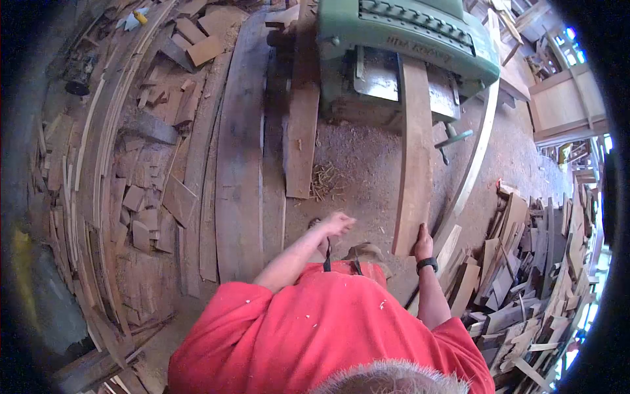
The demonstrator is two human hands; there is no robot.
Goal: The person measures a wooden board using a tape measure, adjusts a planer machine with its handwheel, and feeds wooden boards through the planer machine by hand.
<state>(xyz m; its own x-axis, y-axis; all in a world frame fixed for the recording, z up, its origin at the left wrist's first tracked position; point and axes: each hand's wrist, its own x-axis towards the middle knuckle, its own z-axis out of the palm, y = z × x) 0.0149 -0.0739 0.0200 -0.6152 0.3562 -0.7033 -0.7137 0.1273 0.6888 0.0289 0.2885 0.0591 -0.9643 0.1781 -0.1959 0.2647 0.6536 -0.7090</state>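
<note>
My right hand, with a dark band on its wrist, grips the near end of a long wooden plank. The plank's far end lies on the metal bed of a green planer and reaches under its hood. In front of my body, my left hand hangs in the air with its fingers curled together. Nothing shows in it, and it is apart from the plank. A second board lies to the left of the planer, beyond my left hand.
A handwheel sticks out at the planer's right. Long boards run along the floor on the left, beside scattered offcuts. A long pale strip slants on the right, near a heap of scrap wood. Shavings litter the floor.
</note>
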